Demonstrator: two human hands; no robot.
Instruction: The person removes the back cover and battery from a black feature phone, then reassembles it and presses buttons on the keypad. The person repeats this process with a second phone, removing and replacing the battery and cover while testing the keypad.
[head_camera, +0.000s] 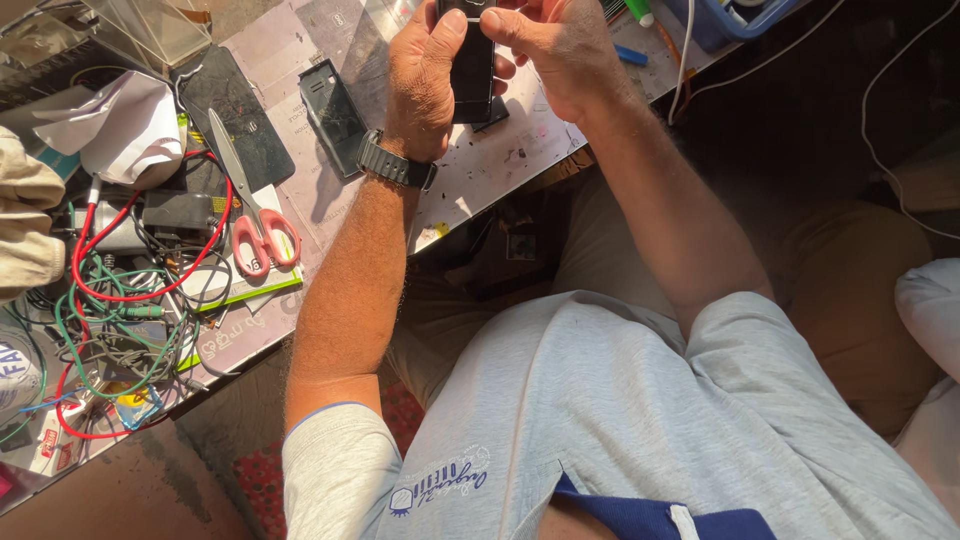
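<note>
My left hand (425, 75) and my right hand (550, 50) both grip a small black phone (470, 75), held upright over the worktable (500, 160) at the top of the view. My left thumb lies along its left side, and the fingers of my right hand pinch its top end. A dark watch sits on my left wrist. A black back cover (335, 115) lies flat on the table just left of my left hand.
Scissors with red handles (255, 205) lie at the left beside a tangle of red and green wires (110, 300). A dark flat panel (235, 115), crumpled white paper (115, 125) and a blue tray (730, 20) also rest on the table.
</note>
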